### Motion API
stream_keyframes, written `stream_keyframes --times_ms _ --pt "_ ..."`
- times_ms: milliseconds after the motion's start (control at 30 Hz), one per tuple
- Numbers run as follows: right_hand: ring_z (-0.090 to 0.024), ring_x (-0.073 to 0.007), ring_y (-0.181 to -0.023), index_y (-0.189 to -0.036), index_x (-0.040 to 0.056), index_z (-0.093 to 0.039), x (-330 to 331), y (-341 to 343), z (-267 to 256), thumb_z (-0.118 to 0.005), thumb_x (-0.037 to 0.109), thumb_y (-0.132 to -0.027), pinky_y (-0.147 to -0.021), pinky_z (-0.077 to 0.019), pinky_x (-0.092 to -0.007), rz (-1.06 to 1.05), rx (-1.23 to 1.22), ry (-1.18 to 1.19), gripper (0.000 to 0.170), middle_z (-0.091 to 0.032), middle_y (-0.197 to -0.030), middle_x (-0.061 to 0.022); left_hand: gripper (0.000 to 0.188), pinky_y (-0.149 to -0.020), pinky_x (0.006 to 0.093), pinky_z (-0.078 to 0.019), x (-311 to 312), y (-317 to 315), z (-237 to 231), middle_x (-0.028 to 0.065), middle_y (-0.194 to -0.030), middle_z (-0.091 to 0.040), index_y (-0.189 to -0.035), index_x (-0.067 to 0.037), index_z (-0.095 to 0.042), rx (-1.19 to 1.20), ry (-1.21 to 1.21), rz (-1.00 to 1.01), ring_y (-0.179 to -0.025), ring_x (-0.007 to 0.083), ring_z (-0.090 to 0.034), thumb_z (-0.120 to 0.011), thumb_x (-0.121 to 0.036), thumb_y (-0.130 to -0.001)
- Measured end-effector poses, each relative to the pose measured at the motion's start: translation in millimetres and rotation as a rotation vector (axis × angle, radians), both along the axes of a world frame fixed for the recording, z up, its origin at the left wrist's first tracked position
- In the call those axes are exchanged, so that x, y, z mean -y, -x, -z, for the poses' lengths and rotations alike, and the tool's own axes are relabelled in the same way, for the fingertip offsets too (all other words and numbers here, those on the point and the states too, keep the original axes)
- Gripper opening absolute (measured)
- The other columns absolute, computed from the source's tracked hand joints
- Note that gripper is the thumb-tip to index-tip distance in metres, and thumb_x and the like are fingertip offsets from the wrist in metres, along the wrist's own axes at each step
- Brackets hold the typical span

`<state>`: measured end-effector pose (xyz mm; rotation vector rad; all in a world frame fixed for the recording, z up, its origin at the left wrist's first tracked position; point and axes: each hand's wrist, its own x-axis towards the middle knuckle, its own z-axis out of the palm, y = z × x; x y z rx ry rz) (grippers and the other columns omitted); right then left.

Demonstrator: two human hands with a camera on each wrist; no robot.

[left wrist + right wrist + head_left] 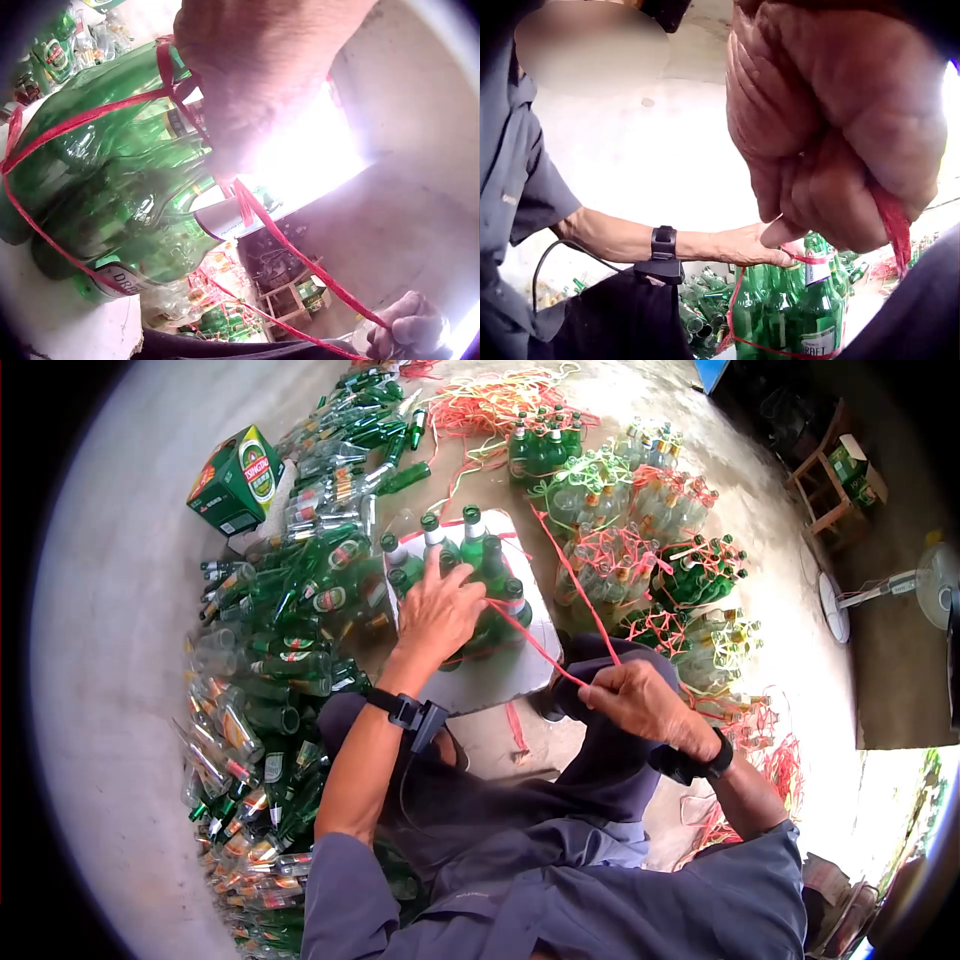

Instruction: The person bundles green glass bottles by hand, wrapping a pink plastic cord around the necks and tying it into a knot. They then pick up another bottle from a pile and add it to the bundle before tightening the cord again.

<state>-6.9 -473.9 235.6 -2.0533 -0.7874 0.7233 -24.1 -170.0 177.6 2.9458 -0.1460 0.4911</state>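
Note:
Several green bottles (pixel 472 538) stand upright in a cluster on a pale board (pixel 535 650). My left hand (pixel 440 610) lies over their tops, fingers reaching across the necks; its fingertips are partly hidden. A red strap (pixel 94 114) circles the bottles (pixel 112 202) and runs by the necks under my left hand (pixel 247 82). From there it stretches taut to my right hand (pixel 640 700), which grips it away from the bottles. Curled fingers of my right hand (pixel 840 127) hold the strap (pixel 891 225) in the right wrist view, with the bottles (pixel 780 315) below.
Loose bottles (pixel 300 610) are heaped along the left, beside a green carton (pixel 236 480). Bundles of tied bottles (pixel 605 565) stand to the right of the board. Tangled straps (pixel 500 402) lie at the back, and a fan (pixel 835 605) stands far right.

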Motion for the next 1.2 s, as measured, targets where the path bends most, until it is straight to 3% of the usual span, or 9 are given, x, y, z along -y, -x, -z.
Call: stream_keyframes --times_ms 33,200,267,500,633,733,933,1033,1200 --pt "-0.056 -0.0290 -0.053 -0.077 -0.0030 -0.065 4.2 0.6 1.3 -0.067 0.022 -0.092 -0.055 -0.0460 -0.0400 -0.071 0.118 -0.030 0.029 -0.055 -0.060 -0.0169 0.011 -0.087 0.0464 -0.0558 -1.4 -1.7 -1.3 0.0023 -0.122 -0.064 -0.089 -0.015 -0.072 -0.001 0.006 0.002 -0.133 0.0411 -0.044 -0.074 -0.024 -0.083" --pt "-0.060 -0.0390 -0.065 -0.077 -0.0032 -0.061 20.2 -3.5 -16.0 -0.068 0.019 -0.089 -0.059 -0.0475 -0.0442 -0.087 0.248 0.055 0.027 -0.060 -0.069 -0.0213 0.010 -0.085 0.0470 -0.0568 -0.1 -3.6 -0.9 0.0022 -0.122 -0.064 -0.090 -0.014 -0.072 0.030 -0.013 0.009 -0.133 0.0417 -0.044 -0.074 -0.022 -0.083" --pt "-0.057 -0.0183 -0.061 -0.086 -0.0026 -0.066 25.2 -5.8 -22.0 -0.072 0.014 -0.089 -0.054 -0.0434 -0.0342 -0.039 0.269 -0.083 0.017 -0.059 -0.067 -0.0127 0.009 -0.086 0.0471 -0.0569 0.2 -3.8 -2.4 0.0022 -0.121 -0.065 -0.087 -0.014 -0.073 -0.003 0.000 0.003 -0.132 0.0419 -0.044 -0.074 -0.021 -0.083" --pt "-0.056 -0.0102 -0.066 -0.089 -0.0020 -0.068 45.6 -18.1 -14.3 -0.072 0.012 -0.088 -0.061 -0.0451 -0.0265 0.010 0.218 -0.238 0.014 -0.062 -0.072 -0.0032 0.009 -0.086 0.0463 -0.0574 1.9 -4.0 -2.9 0.0007 -0.119 -0.066 -0.088 -0.015 -0.074 0.011 -0.020 0.004 -0.131 0.0417 -0.045 -0.074 -0.022 -0.083" --pt "-0.056 -0.0070 -0.069 -0.091 -0.0028 -0.068 56.6 -1.4 -46.4 -0.070 0.011 -0.087 -0.063 -0.0451 -0.0245 0.200 -0.254 -0.213 0.014 -0.063 -0.077 -0.0006 0.009 -0.086 0.0461 -0.0572 4.0 -3.8 -6.7 0.0004 -0.119 -0.066 -0.088 -0.015 -0.074 0.005 -0.004 -0.003 -0.131 0.0415 -0.045 -0.074 -0.022 -0.083" --pt "-0.062 -0.0090 -0.075 -0.106 -0.0047 -0.069 69.0 8.5 -46.3 -0.076 0.015 -0.088 -0.066 -0.0521 -0.0249 0.118 -0.669 -0.217 0.028 -0.068 -0.086 -0.0037 0.009 -0.085 0.0457 -0.0575 3.3 -2.9 -4.6 0.0002 -0.118 -0.066 -0.088 -0.015 -0.074 0.024 -0.013 0.006 -0.131 0.0411 -0.045 -0.074 -0.022 -0.082" --pt "-0.064 -0.0117 -0.079 -0.104 -0.0039 -0.069 82.6 20.8 -31.2 -0.078 0.012 -0.084 -0.071 -0.0532 -0.0258 0.153 -0.711 -0.296 0.026 -0.067 -0.087 -0.0048 0.008 -0.083 0.0449 -0.0578 3.0 -2.4 0.0 0.0012 -0.116 -0.066 -0.087 -0.014 -0.073 0.068 -0.012 0.018 -0.130 0.0408 -0.046 -0.074 -0.020 -0.082" --pt "-0.062 -0.0109 -0.075 -0.093 -0.0017 -0.067 82.5 24.8 -33.5 -0.074 0.004 -0.079 -0.072 -0.0508 -0.0253 0.292 -0.477 -0.427 0.017 -0.064 -0.079 -0.0015 0.007 -0.083 0.0448 -0.0577 2.2 -1.8 -0.2 0.0016 -0.116 -0.066 -0.087 -0.014 -0.073 0.069 0.015 0.018 -0.130 0.0410 -0.046 -0.071 -0.019 -0.083" --pt "-0.055 -0.0058 -0.065 -0.091 0.0000 -0.065 109.7 28.3 4.6 -0.073 0.010 -0.085 -0.059 -0.0440 -0.0231 0.375 -0.445 -0.124 0.014 -0.060 -0.073 0.0016 0.009 -0.086 0.0452 -0.0568 1.6 0.1 0.6 0.0005 -0.116 -0.065 -0.089 -0.014 -0.073 0.041 0.026 -0.010 -0.130 0.0408 -0.045 -0.070 -0.021 -0.085"
